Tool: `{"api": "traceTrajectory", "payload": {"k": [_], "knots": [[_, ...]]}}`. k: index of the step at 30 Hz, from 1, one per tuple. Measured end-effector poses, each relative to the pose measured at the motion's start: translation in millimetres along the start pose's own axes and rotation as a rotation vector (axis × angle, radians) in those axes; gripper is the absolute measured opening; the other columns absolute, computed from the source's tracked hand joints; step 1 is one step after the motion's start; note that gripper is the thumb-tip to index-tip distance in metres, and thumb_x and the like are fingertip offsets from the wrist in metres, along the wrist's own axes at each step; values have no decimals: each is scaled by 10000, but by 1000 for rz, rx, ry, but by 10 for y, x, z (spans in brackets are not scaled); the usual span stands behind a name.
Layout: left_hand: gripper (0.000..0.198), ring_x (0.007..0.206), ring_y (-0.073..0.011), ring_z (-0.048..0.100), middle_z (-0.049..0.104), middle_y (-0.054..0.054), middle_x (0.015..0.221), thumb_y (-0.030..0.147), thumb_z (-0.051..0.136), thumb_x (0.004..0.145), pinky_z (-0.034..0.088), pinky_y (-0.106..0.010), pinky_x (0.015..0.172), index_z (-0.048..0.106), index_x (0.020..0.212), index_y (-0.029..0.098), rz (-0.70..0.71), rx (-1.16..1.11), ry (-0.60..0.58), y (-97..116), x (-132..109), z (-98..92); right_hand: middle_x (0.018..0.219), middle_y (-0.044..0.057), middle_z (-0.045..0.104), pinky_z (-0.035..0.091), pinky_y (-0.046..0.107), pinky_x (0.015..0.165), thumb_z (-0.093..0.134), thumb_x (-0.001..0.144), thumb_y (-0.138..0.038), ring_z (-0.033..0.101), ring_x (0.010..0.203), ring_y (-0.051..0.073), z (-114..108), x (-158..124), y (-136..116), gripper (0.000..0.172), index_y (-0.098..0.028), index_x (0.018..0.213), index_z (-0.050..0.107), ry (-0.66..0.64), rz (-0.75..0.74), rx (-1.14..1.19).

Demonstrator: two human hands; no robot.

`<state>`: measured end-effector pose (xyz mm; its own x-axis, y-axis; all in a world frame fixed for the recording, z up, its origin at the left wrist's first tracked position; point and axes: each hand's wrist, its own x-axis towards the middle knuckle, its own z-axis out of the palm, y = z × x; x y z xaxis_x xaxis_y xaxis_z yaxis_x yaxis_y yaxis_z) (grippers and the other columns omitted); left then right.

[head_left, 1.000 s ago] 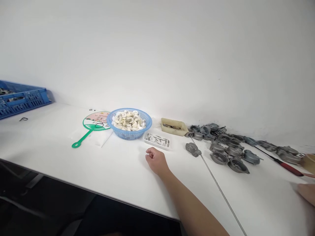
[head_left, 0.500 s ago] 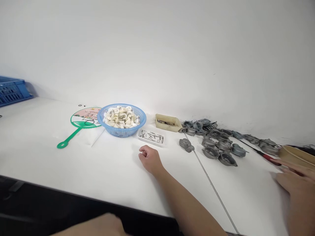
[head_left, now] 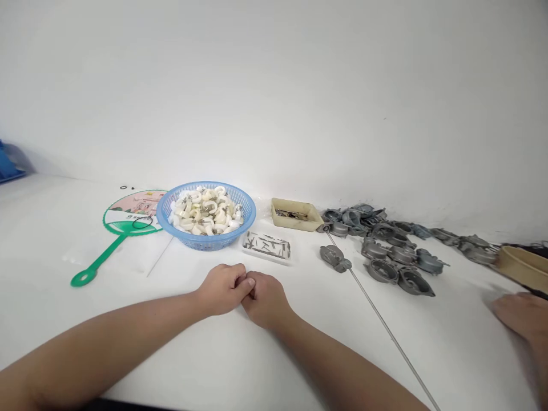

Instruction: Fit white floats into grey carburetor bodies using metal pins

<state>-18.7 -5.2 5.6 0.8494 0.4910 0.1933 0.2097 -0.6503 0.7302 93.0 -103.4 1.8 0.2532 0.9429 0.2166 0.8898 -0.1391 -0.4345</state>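
My left hand [head_left: 223,289] and my right hand [head_left: 268,298] meet above the white table, knuckles and thumbs touching. Both are closed, fingers curled inward; anything between them is hidden. Just beyond them lies a small clear tray [head_left: 266,246] of short metal pins. Behind my left hand stands a blue plastic basket [head_left: 205,242], heaped with white and cream curved plastic pieces, some showing metal bits. To the right of my right hand, a lone grey metal casting [head_left: 333,258] lies against a thin metal rod [head_left: 385,325].
A beige tray [head_left: 298,220] with dark thin parts stands by the wall. Several grey castings [head_left: 383,271] are piled at right, near a tan container [head_left: 522,265]. Another person's hand [head_left: 524,314] rests at the right edge. A green-rimmed fan [head_left: 132,214] lies left; a blue crate [head_left: 9,165] is farther left.
My left hand has come up from the bottom edge to meet my right hand. The other person's hand and the red-handled tool have moved rightward. The view has shifted slightly.
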Motion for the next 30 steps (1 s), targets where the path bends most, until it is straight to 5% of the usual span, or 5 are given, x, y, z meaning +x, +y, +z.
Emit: {"api": "traceTrajectory", "payload": {"k": [20, 30], "knots": [[198, 544, -116, 430, 477, 52, 549, 265, 536, 735, 292, -250, 532, 389, 620, 201, -13, -70, -163, -90, 17, 8, 703, -10, 609, 339, 238, 564, 495, 690, -208, 542, 641, 148, -92, -5, 100, 50, -217, 729, 524, -157, -68, 125], [179, 546, -109, 418, 477, 54, 563, 240, 533, 733, 290, -236, 530, 390, 633, 199, 34, -94, -168, -89, 27, 1, 702, 2, 589, 355, 245, 572, 442, 721, -191, 534, 637, 148, -55, -41, 162, 83, -202, 738, 523, -119, -71, 112]]}}
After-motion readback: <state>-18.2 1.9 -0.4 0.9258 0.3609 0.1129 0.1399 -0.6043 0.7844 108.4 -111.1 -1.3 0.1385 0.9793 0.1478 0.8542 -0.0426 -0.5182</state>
